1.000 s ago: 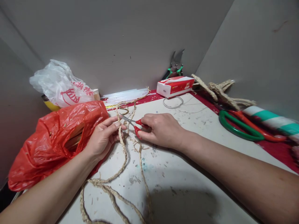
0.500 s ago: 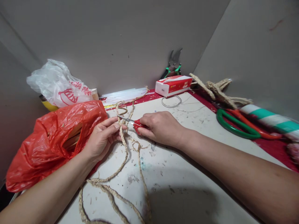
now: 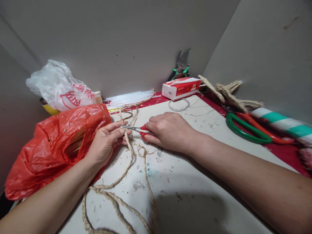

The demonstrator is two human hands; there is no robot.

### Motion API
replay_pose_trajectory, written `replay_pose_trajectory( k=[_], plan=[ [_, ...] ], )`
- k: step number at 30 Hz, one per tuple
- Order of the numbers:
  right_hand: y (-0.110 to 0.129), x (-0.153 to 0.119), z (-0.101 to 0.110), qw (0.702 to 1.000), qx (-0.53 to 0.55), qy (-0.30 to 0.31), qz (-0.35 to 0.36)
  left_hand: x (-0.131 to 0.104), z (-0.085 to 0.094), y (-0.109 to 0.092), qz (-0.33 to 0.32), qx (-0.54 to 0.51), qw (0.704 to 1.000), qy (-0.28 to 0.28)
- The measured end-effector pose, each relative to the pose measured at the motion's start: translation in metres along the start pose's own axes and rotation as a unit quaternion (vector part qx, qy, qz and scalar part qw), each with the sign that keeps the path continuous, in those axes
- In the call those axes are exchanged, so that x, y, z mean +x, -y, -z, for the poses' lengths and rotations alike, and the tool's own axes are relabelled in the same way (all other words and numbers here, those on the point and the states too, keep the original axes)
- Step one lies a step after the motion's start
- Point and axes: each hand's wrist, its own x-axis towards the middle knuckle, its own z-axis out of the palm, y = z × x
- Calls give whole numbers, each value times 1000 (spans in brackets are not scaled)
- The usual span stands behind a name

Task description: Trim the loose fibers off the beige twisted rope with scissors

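Observation:
A long braided straw cord (image 3: 131, 152) winds over the white tabletop. My left hand (image 3: 107, 139) is closed, pinching the cord between thumb and fingers near the middle of the table. From the right, my right hand (image 3: 168, 131) grips small red-handled scissors (image 3: 143, 131) through their handles. The scissors' thin metal blades lie across the cord by my left fingertips, and the handles are spread apart. My fingers partly hide the cord where the blades meet it. Loose strands stick out at a frayed cord section (image 3: 143, 151) nearby.
At left lie a red plastic bag (image 3: 73, 130) and a white plastic bag (image 3: 60, 86). Behind are clear sticks (image 3: 131, 97), a tissue pack (image 3: 181, 89) and pruning shears (image 3: 182, 63). To the right sit large green-and-orange handles (image 3: 248, 135), straw braids (image 3: 229, 92) and a striped roll (image 3: 285, 120).
The scissors' handles have spread wider, and the blades have shifted slightly down toward my left fingertips. My left hand keeps its pinch on the cord.

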Motion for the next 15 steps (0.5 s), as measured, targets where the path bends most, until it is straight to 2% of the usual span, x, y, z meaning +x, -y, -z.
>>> replay_pose_trajectory(
  k=[9, 15],
  plan=[
    [-3, 0, -3, 998, 47, -18, -25, 1, 1, 0, 5, -15, 1000, -6],
    [1, -1, -1, 1000, 14, -16, 3, 1, 1, 2, 9, -11, 1000, 8]
  ],
)
